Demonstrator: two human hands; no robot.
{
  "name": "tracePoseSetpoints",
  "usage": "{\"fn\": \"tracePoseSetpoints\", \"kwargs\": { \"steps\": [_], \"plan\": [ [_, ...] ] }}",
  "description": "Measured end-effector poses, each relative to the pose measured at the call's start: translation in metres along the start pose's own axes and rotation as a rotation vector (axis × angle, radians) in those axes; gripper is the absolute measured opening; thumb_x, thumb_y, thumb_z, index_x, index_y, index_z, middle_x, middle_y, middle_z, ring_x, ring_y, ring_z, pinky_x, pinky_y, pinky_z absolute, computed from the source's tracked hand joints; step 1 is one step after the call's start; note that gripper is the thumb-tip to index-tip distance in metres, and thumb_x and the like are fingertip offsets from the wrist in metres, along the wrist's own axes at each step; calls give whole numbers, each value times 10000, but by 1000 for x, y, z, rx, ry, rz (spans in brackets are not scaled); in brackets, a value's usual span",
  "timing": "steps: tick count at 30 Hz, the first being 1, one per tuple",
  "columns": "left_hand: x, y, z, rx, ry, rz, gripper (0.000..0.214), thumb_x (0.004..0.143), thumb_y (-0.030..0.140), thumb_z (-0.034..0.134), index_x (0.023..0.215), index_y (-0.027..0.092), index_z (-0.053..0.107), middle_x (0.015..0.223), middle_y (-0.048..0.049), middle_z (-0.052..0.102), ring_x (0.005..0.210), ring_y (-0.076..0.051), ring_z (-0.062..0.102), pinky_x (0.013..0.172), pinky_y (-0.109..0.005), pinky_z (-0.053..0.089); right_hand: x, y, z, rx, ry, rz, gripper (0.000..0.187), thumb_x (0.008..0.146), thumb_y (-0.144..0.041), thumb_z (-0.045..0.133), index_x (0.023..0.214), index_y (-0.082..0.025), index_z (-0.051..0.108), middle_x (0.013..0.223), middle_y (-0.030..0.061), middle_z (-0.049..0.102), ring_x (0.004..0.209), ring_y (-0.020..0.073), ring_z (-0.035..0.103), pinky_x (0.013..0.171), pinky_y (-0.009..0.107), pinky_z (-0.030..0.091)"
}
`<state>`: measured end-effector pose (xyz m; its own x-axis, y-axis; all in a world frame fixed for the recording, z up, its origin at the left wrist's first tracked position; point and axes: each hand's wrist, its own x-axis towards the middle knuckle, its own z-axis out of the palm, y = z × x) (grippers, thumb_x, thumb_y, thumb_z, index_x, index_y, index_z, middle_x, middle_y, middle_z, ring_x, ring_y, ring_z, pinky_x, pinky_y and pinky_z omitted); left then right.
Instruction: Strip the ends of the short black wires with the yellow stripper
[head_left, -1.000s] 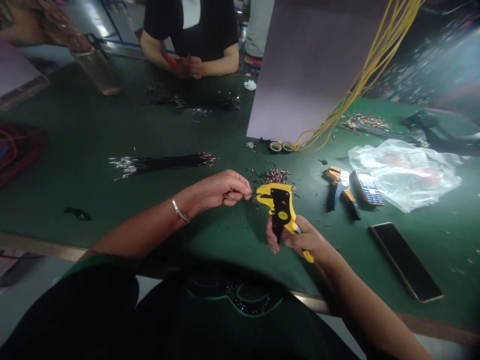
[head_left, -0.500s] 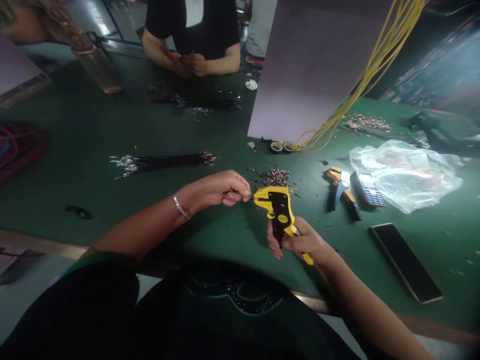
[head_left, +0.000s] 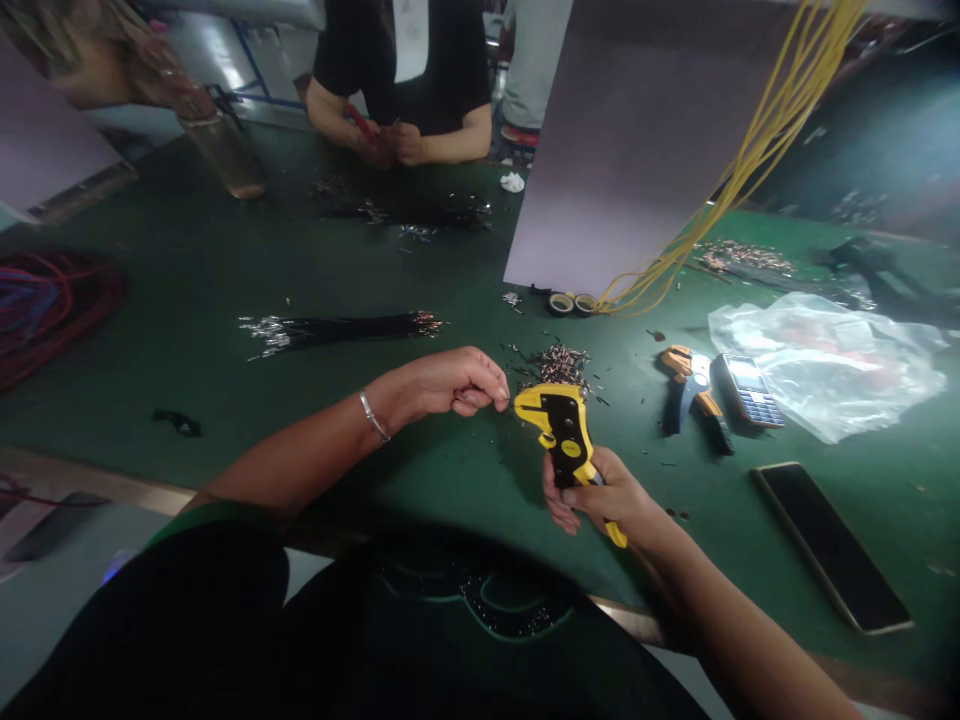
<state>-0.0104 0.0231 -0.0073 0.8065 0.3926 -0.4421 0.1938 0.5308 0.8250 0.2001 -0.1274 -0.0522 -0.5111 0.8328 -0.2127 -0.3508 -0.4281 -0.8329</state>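
Note:
My right hand (head_left: pixel 600 490) is wrapped round the handles of a yellow and black wire stripper (head_left: pixel 562 430), whose jaws point left. Close by those jaws, my left hand (head_left: pixel 469 382) is closed in a pinch; what sits between its fingertips is too small to make out. Behind the stripper lies a heap of short dark and copper-coloured scraps (head_left: pixel 561 364). To the left, beyond my left hand, a bundle of black wires (head_left: pixel 345 326) rests on the green table (head_left: pixel 420 480), silvery ends at the left and coppery ends at the right.
An orange and dark blue wire stripper (head_left: pixel 691 385), a keypad phone (head_left: pixel 750 388), a smartphone (head_left: pixel 832 545) and a clear plastic bag (head_left: pixel 832 360) lie at right. Yellow wires (head_left: pixel 720 210) hang over a pale panel (head_left: pixel 607 150) behind two tape rolls (head_left: pixel 571 303). A co-worker (head_left: pixel 405 90) stands opposite.
The whole view has shifted slightly, so things appear a little lower and further right. Both hands keep nearly the same pose, the stripper staying beside my left fingertips.

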Motion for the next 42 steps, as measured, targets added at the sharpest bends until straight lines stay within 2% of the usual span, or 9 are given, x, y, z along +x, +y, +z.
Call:
{"fn": "tracePoseSetpoints", "kwargs": {
  "steps": [3, 6, 13, 22, 29, 32, 36, 39, 42],
  "plan": [
    [0, -1, 0, 13, 14, 28, 98, 684, 108, 671, 589, 95, 688, 391, 30, 360, 371, -36, 222, 339, -179, 173, 0, 2, 2, 2, 47, -1, 179, 679, -175, 732, 788, -125, 599, 569, -23, 559, 414, 97, 489, 417, 263, 433],
    [0, -1, 1, 3, 48, 45, 84, 678, 117, 690, 597, 95, 689, 396, 25, 390, 366, -35, 253, 349, -178, 203, 0, 4, 3, 11, 83, -8, 202, 669, -180, 747, 798, -127, 602, 598, -18, 570, 416, 95, 493, 409, 261, 431],
    [5, -7, 2, -70, 145, 83, 134, 670, 86, 703, 552, 105, 643, 387, 25, 422, 351, -32, 288, 351, -172, 253, 1, 8, -1, 26, 81, -11, 188, 689, -161, 724, 822, -139, 593, 645, -11, 577, 433, 88, 492, 409, 251, 425],
    [12, -16, 5, -120, 243, 160, 167, 667, 38, 695, 537, 98, 609, 442, 10, 497, 332, -22, 332, 339, -175, 278, 2, 6, 12, -29, 120, 32, 194, 631, -122, 691, 784, -142, 573, 603, -32, 556, 405, 76, 476, 402, 238, 405],
    [11, -17, 9, -103, 372, 246, 174, 667, 28, 690, 547, 101, 587, 432, 16, 518, 323, -23, 362, 342, -174, 278, 7, 2, 9, -2, 201, -4, 177, 583, -90, 625, 745, -145, 579, 584, -35, 565, 380, 82, 477, 372, 242, 413],
    [10, -16, 9, -85, 399, 284, 167, 655, 47, 707, 548, 103, 591, 416, 29, 509, 320, -25, 386, 350, -172, 280, 8, 4, 12, 4, 177, 24, 180, 588, -101, 627, 754, -146, 574, 587, -32, 564, 382, 84, 482, 366, 234, 403],
    [10, -15, 10, -90, 379, 254, 165, 623, 44, 702, 522, 101, 585, 408, 26, 521, 298, -25, 365, 348, -186, 283, 6, 5, 12, -9, 170, 19, 191, 595, -95, 636, 763, -147, 562, 596, -32, 558, 385, 77, 474, 368, 227, 397],
    [11, -15, 11, -79, 433, 279, 153, 619, 37, 688, 522, 99, 588, 421, 16, 539, 305, -31, 382, 350, -188, 281, 8, 4, 9, 15, 187, -6, 184, 599, -101, 637, 764, -145, 568, 596, -32, 555, 387, 80, 473, 375, 238, 410],
    [10, -14, 12, -65, 463, 280, 160, 625, 32, 687, 523, 101, 584, 404, 25, 524, 305, -32, 385, 352, -184, 278, 8, 4, 8, 19, 159, 42, 184, 591, -97, 625, 760, -145, 569, 586, -31, 556, 376, 80, 465, 366, 234, 397]
  ]
}}
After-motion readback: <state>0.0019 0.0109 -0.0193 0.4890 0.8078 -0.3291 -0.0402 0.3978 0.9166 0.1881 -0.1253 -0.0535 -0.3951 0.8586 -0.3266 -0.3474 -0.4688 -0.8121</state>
